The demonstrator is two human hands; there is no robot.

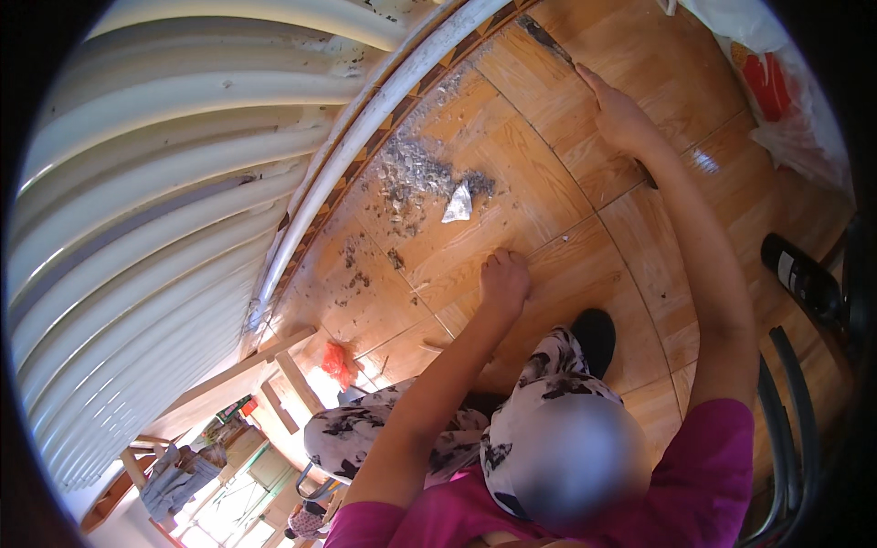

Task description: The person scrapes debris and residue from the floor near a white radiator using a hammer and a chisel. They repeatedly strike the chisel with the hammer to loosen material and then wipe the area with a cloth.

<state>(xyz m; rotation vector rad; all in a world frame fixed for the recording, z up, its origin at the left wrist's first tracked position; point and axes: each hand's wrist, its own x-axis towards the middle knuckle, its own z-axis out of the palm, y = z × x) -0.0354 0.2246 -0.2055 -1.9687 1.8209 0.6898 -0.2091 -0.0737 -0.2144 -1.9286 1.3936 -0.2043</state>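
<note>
My right hand (617, 114) reaches far forward over the wood-patterned tile floor (539, 173). It is closed around a long knife-like tool, with the index finger stretched along it. The tool's dark flat blade (543, 36) points toward the wall's foot, low over the floor; my palm covers most of its handle. Curled into a fist, my left hand (505, 281) is close to the floor in the middle, and anything inside it is hidden. Beyond it lies a heap of grey flaky debris (411, 169), with a crumpled silvery-white scrap (458, 203) at its near edge.
A white ribbed panel (183, 183) and a whitish rail (347, 151) run along the left. At right are a dark bottle (804, 279), curved dark bars (786, 429) and a plastic bag (799, 100). A red plastic bag (336, 363) lies near a wooden frame (297, 379).
</note>
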